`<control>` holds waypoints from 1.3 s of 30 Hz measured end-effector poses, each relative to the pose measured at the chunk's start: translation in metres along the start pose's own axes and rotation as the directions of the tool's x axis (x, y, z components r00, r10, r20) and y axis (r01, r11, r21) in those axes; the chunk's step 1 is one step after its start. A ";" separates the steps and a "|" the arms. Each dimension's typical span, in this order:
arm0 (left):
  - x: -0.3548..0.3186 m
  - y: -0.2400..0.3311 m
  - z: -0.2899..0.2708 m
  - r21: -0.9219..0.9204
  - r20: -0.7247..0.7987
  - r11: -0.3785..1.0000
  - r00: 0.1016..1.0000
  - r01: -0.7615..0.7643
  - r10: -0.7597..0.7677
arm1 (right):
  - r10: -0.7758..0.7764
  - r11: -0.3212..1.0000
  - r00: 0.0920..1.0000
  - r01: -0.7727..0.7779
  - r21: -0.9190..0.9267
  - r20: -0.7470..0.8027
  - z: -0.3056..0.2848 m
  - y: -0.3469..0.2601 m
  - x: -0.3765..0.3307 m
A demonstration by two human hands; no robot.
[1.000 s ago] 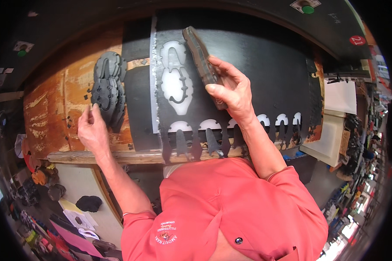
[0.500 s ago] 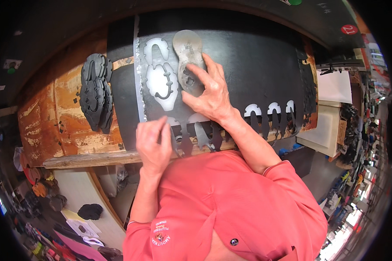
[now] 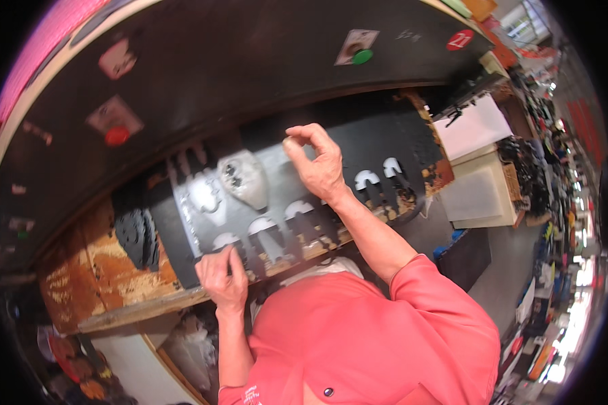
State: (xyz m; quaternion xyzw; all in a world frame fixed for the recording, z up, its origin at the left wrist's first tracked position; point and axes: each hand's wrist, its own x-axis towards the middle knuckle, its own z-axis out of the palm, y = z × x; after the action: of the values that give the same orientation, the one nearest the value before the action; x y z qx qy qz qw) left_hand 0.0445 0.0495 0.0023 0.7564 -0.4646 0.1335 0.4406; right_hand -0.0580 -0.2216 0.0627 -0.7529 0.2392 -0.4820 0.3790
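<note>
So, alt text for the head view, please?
A person's right hand, seemingly empty, hovers over a dark sheet bearing a grey tapered block. The left hand is near the sheet's front edge; dark cutouts lie farther left.

Grey sole-ish die (image 3: 251, 181) chilling on the black sheet (image 3: 365, 138)
Got dark holes (image 3: 232, 177), tip (image 3: 257, 202) toward 5 o'clock, white cutout (image 3: 206, 196) just off its 8.
</note>
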 end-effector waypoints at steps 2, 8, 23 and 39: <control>-0.003 -0.004 0.000 0.016 -0.021 0.999 0.999 -0.041 0.041 | -0.015 0.998 0.982 0.027 0.061 -0.188 -0.026 -0.002 0.014; -0.014 -0.019 -0.003 0.015 -0.052 0.999 0.998 -0.041 0.041 | -0.270 0.955 0.885 0.196 -0.222 -0.380 -0.094 -0.004 0.064; -0.011 -0.007 -0.001 0.068 -0.015 0.995 0.997 0.072 -0.071 | 0.058 0.944 0.998 -0.049 -0.326 0.020 -0.095 0.042 -0.109; -0.016 0.002 -0.006 0.098 0.142 0.994 0.988 0.054 -0.068 | 0.148 0.936 0.983 -0.104 -0.337 0.107 -0.104 0.047 -0.110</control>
State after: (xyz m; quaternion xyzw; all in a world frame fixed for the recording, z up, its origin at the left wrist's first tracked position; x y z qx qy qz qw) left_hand 0.0360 0.0629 -0.0030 0.7977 -0.4654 0.0862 0.3737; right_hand -0.1983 -0.2054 -0.0092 -0.8186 0.3391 -0.3596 0.2925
